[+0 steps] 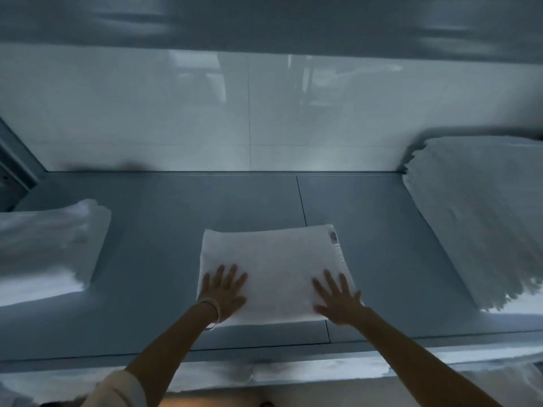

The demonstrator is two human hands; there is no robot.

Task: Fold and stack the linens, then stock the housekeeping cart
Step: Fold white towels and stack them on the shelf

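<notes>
Pressing a folded towel (273, 265) flat on the desk (147, 245)

Both hands are lying spread, left hand (224, 292) and right hand (338, 301) resting on the near corners of the soft white rectangle. Pushing unevenly could be skewing the fold or sliding it on the smooth grey surface. Fluffy stacks are sitting well apart: a folded pile (50, 248) leftward, a ragged-edged stack (482, 218) rightward.

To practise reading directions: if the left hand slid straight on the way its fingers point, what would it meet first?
Only more of the folded towel under the left hand; beyond its far edge, bare shelf, then probably the back wall.
</notes>
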